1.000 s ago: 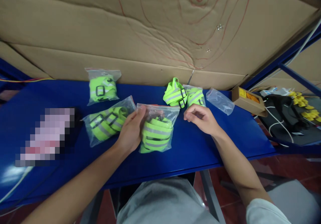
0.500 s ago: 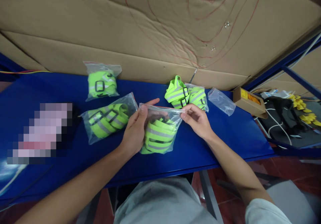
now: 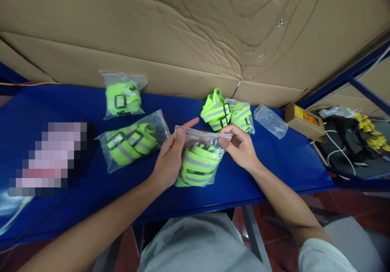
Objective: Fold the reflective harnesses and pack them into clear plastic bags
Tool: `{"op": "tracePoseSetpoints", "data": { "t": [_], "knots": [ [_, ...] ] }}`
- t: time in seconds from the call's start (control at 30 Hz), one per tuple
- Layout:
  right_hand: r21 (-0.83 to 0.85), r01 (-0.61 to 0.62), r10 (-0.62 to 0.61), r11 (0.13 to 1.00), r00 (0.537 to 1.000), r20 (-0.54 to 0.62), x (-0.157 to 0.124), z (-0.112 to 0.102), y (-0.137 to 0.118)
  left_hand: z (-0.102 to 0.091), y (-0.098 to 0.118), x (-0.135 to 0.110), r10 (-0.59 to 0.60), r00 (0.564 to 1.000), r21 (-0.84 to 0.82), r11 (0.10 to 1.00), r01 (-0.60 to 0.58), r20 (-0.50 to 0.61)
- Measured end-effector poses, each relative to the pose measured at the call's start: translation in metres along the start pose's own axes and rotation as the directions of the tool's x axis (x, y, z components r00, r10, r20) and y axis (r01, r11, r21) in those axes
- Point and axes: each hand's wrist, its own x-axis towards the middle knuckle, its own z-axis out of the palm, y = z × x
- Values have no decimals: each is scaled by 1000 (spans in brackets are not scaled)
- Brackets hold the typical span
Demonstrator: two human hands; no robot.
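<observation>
Between my two hands is a clear zip bag [image 3: 199, 162] with a folded neon-green reflective strap inside. My left hand [image 3: 170, 158] pinches the bag's top left corner, its index finger stretched out behind. At the right end of the zip strip, my right hand [image 3: 240, 146] grips the edge between thumb and fingers. Left of the bag lies another bagged green strap [image 3: 131, 144] with black buckles. A loose bundled green strap [image 3: 215, 111] is beyond my right hand, touching a further bagged strap [image 3: 242, 115].
Another bagged strap [image 3: 122, 97] leans near the cardboard wall [image 3: 91, 24]. On the blue table [image 3: 268, 166] are an empty clear bag [image 3: 270, 120] and, farther right, a small cardboard box [image 3: 304, 121]. A blurred-out device [image 3: 51, 154] sits at the left, near cables.
Both hands and the held bag have shifted slightly right. My right hand's grip is now a little farther in from the bag's right corner.
</observation>
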Motion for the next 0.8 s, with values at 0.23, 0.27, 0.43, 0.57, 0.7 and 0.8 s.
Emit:
{"op": "tracePoseSetpoints", "data": {
  "t": [0.23,0.27,0.43,0.57,0.7,0.8],
  "knots": [
    [-26,3,-3,1000,1000,21,0,1,-5,4,-2,-2,-8,999,-10,1000,8,34],
    [-25,3,-3,1000,1000,22,0,1,-7,5,-3,-3,-10,999,-13,1000,11,45],
    [-28,19,-18,999,999,34,1,1,-12,7,-4,-4,-15,996,-14,1000,16,85],
    [-74,69,-65,995,997,46,1,-3,-15,2,-1,-5,42,994,62,997,-48,102],
    [-189,195,-180,962,979,94,2,-6,-21,-4,4,-4,148,987,297,941,-161,65],
    [-249,305,-274,919,950,150,4,-6,-25,-1,8,-5,192,977,382,899,-214,96]
  ]
}}
